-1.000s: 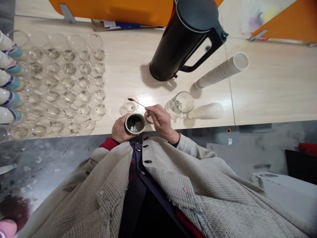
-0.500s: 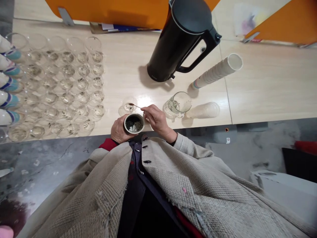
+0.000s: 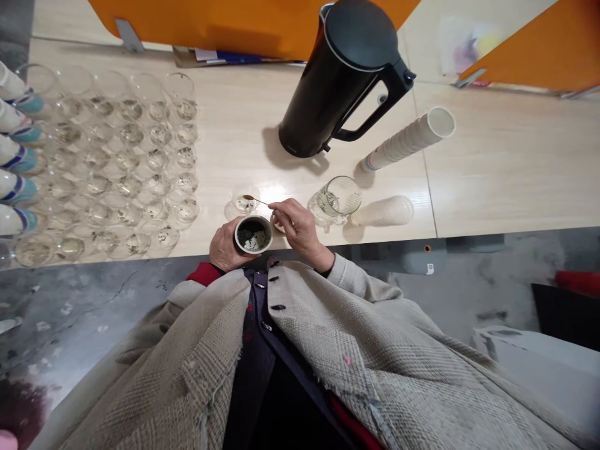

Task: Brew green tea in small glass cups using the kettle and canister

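Note:
My left hand (image 3: 225, 247) is wrapped round a round canister (image 3: 254, 235) with dark loose leaves inside, its mouth tipped up toward me. Between the fingertips of my right hand (image 3: 300, 228) is the handle of a small spoon (image 3: 257, 200). The spoon's brownish bowl is over a clear plastic cup (image 3: 244, 201), where a few dark bits lie at the bottom. To the right of my right hand stands a ribbed glass mug (image 3: 344, 195) with some leaves in it.
Rows of clear cups (image 3: 126, 162) with leaf bits fill the table's left side, beside stacked paper cups (image 3: 21, 156). A black kettle (image 3: 328, 87) stands behind my hands. More paper cups (image 3: 407, 140) and nested plastic cups (image 3: 387, 211) stand at right. Orange dividers (image 3: 225, 25) edge the back.
The view has shifted slightly. Both hands keep nearly the same pose, with the spoon still over the clear cup.

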Demonstrator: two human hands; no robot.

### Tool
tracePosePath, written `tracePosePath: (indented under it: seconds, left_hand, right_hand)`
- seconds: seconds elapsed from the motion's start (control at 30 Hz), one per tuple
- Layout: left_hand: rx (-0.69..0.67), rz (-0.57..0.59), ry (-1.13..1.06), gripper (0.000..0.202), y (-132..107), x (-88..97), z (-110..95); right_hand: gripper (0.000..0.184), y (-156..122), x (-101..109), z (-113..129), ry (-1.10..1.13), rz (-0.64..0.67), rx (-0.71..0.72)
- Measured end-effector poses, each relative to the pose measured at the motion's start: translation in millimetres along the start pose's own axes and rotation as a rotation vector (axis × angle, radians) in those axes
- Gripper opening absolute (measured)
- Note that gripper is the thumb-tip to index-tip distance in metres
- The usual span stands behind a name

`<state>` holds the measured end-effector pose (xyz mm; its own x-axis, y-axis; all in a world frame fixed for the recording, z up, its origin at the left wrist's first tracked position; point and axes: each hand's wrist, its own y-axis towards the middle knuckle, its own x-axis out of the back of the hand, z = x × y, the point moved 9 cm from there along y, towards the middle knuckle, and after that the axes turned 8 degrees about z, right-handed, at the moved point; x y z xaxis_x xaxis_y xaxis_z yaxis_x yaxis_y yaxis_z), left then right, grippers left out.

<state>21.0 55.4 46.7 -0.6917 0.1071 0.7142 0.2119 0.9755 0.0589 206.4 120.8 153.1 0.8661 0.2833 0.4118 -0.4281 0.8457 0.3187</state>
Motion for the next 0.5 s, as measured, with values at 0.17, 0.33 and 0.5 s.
tracePosePath:
  seconds: [0.17,0.33,0.5]
  left_hand:
    - [0.051,0.022,0.011,0.101,-0.1,-2.5,3.5]
    - [0.031,0.012,-0.017,0.100,0.1,-1.0,3.4]
    - [0.014,0.000,-0.028,0.099,0.6,0.1,5.3]
  right_hand:
    - [0.030,0.7,2.8,-7.2,0.085,-0.053,-0.043]
    - [0.028,-14.3,42.8,-16.1,0.260,-0.289,-0.177]
    - [0.024,-58.0,125.7,-10.9,0.165,-0.643,-0.213]
